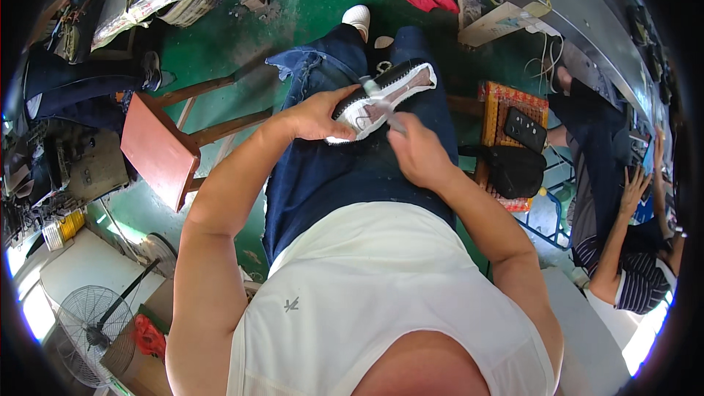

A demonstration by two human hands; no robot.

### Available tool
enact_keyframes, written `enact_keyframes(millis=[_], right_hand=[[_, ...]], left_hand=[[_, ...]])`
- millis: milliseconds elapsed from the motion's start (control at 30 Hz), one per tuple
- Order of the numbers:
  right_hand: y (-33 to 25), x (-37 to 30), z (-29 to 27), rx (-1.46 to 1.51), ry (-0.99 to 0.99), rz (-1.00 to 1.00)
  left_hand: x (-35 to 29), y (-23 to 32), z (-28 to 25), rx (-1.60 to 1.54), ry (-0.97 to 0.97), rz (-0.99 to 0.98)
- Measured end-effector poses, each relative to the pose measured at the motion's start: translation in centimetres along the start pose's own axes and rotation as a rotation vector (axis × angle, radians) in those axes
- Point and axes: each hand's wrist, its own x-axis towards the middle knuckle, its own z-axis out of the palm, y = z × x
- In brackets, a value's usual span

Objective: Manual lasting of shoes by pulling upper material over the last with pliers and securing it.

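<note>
A white and black shoe (381, 95) lies on my lap over my dark jeans, its sole side toward the far end. My left hand (317, 114) grips it at the near left side. My right hand (415, 148) holds a thin grey brush-like tool (381, 101) whose tip rests on the shoe's upper. Part of the tool's handle is hidden inside my fist.
A red wooden stool (158, 148) stands to my left on the green floor. A woven stool (513, 110) with a black remote-like object and a black bag sits to my right. Another seated person (623, 249) works at right. A fan (92, 323) stands at lower left.
</note>
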Motion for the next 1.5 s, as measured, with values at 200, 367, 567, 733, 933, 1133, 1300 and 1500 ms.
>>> enact_keyframes(millis=[200,367,567,733,933,1133,1300,1500], right_hand=[[0.6,2.0,-0.8,-0.159,-0.216,0.191],[1.9,1.4,-2.4,0.026,-0.238,0.308],[6.1,1.5,-8.3,0.774,0.265,0.598],[2.8,3.8,-13.2,1.064,-0.044,0.583],[-3.4,9.2,-18.7,1.004,-0.072,0.395],[-5.8,18.5,-30.0,1.186,0.574,0.290],[3.4,29.5,-46.1,0.595,0.663,0.358],[13.9,35.6,-55.5,-0.782,1.011,0.495]], left_hand=[[0.7,-0.4,-0.7,-0.203,-0.032,-0.019],[0.4,1.0,-0.4,-0.075,0.085,0.037],[-3.4,6.9,-2.4,-0.139,0.090,0.076],[-3.7,16.5,-8.7,0.342,-0.028,0.623],[1.2,22.8,-16.8,0.528,0.301,0.737],[8.9,18.0,-22.2,0.072,0.727,0.477],[12.9,15.9,-26.2,0.092,0.759,0.398],[20.3,16.3,-34.0,0.259,0.941,0.242]])
